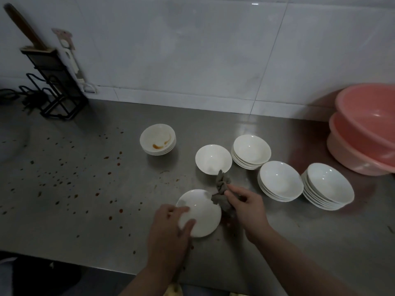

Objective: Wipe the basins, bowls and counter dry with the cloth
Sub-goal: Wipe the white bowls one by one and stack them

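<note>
The left hand (168, 229) grips a white bowl (203, 214) at its near-left rim, thumb over the inner face and fingers curled around the edge, holding it tilted just above the steel counter (299, 242). The right hand (248, 206) is closed around a crumpled grey cloth (222, 193), pinching it between thumb and fingers; the lower part of the cloth touches the right rim of the held bowl, and its upper end stands free, overlapping the near edge of a single white bowl (212, 159) in this view. Behind the hands, further bowls sit upright on the counter: a soiled stack (158, 139) at centre-left, its top bowl marked with an orange-brown smear, and three clean stacks to the right, at (251, 151), (280, 180) and (328, 185). Two pink basins (363, 133), nested one inside the other, rest at the far right against the tiled wall (192, 50). The left half of the counter carries many small reddish-brown spots (70, 174). A black knife rack (53, 82) stands at the rear left corner with a wooden handle (23, 24) projecting upward from it.
</note>
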`<state>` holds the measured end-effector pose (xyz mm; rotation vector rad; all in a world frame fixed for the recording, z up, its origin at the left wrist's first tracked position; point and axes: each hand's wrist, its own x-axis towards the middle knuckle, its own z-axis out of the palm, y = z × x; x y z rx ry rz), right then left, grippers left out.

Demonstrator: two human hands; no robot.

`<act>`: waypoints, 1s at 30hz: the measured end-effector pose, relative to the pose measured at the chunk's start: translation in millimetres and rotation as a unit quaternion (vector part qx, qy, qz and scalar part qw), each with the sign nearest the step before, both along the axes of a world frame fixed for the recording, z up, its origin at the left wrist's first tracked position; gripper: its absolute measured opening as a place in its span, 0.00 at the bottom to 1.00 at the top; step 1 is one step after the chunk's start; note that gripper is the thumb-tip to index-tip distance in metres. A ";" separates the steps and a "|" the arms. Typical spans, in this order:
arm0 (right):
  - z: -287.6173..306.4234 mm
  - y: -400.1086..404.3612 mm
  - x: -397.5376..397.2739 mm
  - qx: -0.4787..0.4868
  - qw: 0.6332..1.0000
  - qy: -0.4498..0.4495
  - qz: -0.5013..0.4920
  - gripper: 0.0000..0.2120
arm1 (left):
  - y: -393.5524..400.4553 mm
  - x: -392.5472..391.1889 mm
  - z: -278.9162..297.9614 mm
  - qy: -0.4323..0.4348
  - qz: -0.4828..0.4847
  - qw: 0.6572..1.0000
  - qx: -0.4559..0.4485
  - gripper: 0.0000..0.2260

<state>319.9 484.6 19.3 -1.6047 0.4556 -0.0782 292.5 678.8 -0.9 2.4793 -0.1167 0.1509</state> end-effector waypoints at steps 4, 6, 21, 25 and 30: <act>4.9 3.7 0.4 0.092 0.994 0.022 -0.059 0.11 | -22.2 0.7 -9.0 -0.002 -0.210 0.972 0.102 0.18; 6.0 4.6 -0.3 0.110 0.992 0.026 -0.062 0.10 | -23.8 3.6 -12.2 0.027 -0.205 0.970 0.129 0.18; 45.7 4.5 5.2 0.198 0.970 -0.002 0.143 0.16 | -19.9 30.5 82.6 0.342 0.149 0.611 -0.698 0.17; 47.6 11.9 10.9 0.021 0.987 -0.055 0.147 0.15 | -20.6 31.4 85.8 0.338 0.132 0.629 -0.688 0.19; 46.2 16.8 14.1 -0.157 0.964 -0.136 0.163 0.16 | -20.3 31.9 92.7 0.329 0.095 0.668 -0.661 0.18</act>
